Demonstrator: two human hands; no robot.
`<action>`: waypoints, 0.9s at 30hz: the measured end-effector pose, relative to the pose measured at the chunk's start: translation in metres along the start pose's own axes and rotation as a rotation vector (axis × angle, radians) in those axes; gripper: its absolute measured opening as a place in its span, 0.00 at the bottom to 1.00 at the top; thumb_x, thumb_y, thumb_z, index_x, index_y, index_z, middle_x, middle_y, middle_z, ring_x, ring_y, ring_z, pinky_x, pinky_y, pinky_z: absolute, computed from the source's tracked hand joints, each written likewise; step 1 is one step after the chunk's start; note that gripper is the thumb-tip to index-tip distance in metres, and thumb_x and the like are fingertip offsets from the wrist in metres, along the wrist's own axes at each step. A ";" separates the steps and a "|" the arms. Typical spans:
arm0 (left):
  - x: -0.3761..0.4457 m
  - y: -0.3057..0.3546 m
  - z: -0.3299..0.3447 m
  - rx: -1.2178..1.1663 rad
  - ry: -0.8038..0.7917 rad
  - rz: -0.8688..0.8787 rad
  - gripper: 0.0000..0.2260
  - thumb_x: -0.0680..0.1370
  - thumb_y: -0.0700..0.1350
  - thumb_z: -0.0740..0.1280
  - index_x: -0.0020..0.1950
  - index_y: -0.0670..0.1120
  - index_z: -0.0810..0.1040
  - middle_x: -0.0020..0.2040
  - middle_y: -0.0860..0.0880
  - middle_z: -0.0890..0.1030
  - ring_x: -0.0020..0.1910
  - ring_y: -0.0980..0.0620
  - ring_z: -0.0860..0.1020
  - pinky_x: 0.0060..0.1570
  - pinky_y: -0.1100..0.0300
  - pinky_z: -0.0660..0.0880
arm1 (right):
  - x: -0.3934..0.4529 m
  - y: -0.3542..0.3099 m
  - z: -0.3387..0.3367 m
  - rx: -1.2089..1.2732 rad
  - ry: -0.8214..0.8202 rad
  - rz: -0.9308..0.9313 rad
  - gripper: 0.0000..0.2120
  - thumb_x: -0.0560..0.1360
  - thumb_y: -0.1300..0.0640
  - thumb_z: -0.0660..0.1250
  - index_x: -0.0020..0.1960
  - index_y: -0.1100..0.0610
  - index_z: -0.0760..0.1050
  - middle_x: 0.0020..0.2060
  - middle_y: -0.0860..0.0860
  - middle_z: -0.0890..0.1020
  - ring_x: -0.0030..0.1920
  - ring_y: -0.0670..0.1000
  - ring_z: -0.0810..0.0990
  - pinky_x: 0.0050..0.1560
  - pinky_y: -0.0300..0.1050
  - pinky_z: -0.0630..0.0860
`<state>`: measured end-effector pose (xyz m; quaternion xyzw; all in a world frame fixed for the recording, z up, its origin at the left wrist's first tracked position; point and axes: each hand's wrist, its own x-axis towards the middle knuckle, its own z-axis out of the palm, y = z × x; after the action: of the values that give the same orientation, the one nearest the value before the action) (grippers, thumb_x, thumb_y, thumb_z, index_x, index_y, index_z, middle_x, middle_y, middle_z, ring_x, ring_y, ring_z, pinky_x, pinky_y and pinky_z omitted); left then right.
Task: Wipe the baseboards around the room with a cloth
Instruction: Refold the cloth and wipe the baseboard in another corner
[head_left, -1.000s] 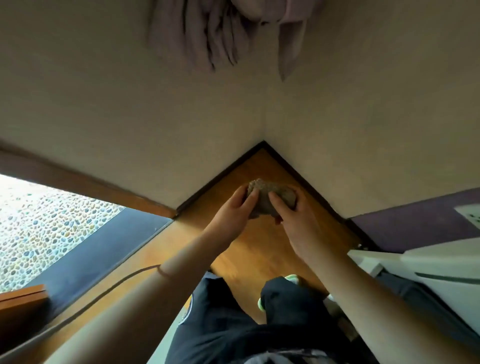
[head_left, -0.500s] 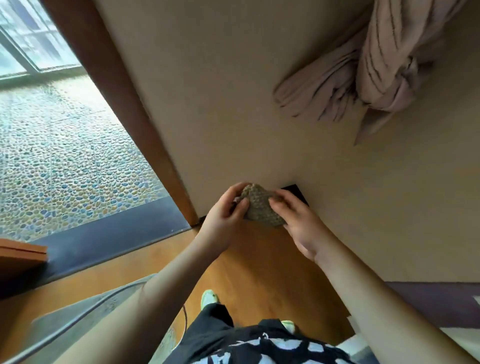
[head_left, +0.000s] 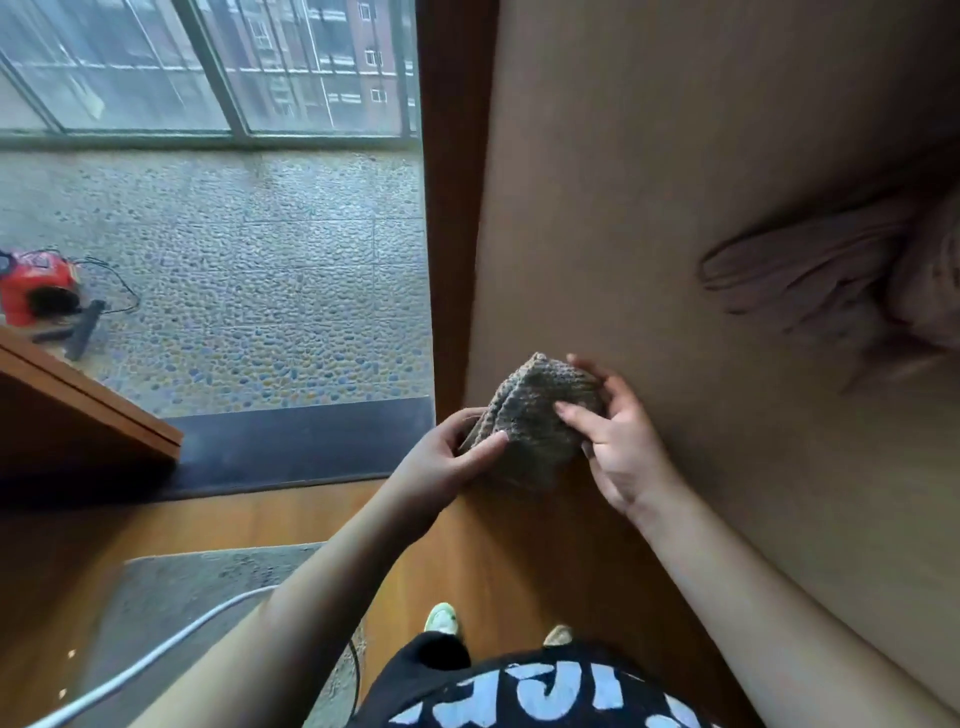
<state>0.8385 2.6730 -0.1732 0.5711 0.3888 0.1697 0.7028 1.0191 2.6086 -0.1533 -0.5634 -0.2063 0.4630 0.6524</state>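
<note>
Both hands hold one folded cloth (head_left: 535, 421) up in front of the person, close to the tan wall (head_left: 675, 182). The left hand (head_left: 447, 462) pinches the cloth's lower left edge, thumb on the near face and the other fingers curled behind it. The right hand (head_left: 618, 436) grips the cloth's right side, thumb pressed across the front and fingers wrapped round the back, the fingertips showing past the top edge. The cloth is brownish and knobbly in texture, bunched into a thick wad between the two hands.

Just left of the hands runs a brown wooden door frame (head_left: 447, 208), and beyond it lies a pebbled floor (head_left: 249, 270) with a red machine (head_left: 36, 293) far to the left. Below the hands the wooden floor (head_left: 493, 561) shows, with two shoe tips (head_left: 441, 618) near the person's dark printed shirt (head_left: 519, 691). To the right of the right hand a pinkish bundle of fabric (head_left: 841, 270) hangs against the wall. A white cable (head_left: 156, 654) crosses a grey mat (head_left: 208, 582) under the left forearm.
</note>
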 end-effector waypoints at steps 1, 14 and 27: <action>-0.003 0.000 -0.002 0.017 0.009 -0.003 0.15 0.77 0.51 0.70 0.63 0.49 0.78 0.43 0.62 0.83 0.41 0.65 0.81 0.40 0.70 0.75 | 0.002 -0.001 0.002 -0.002 -0.024 -0.006 0.23 0.74 0.75 0.65 0.59 0.51 0.76 0.53 0.51 0.83 0.53 0.48 0.82 0.47 0.40 0.80; -0.007 -0.010 0.039 -0.080 0.539 -0.006 0.22 0.78 0.65 0.62 0.53 0.47 0.81 0.48 0.46 0.85 0.51 0.47 0.83 0.53 0.50 0.79 | 0.022 -0.002 -0.028 0.237 -0.181 0.279 0.23 0.75 0.74 0.63 0.67 0.57 0.72 0.46 0.51 0.86 0.45 0.45 0.85 0.42 0.36 0.79; -0.091 -0.040 0.049 0.203 0.931 -0.056 0.28 0.80 0.65 0.46 0.52 0.49 0.79 0.43 0.54 0.81 0.44 0.56 0.79 0.39 0.66 0.72 | 0.006 0.016 0.003 -0.147 -0.629 0.181 0.14 0.71 0.61 0.76 0.55 0.54 0.81 0.50 0.54 0.85 0.52 0.54 0.83 0.53 0.49 0.79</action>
<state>0.8081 2.5663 -0.1765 0.4895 0.6922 0.3497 0.3986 1.0135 2.6140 -0.1682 -0.4546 -0.3794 0.6542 0.4705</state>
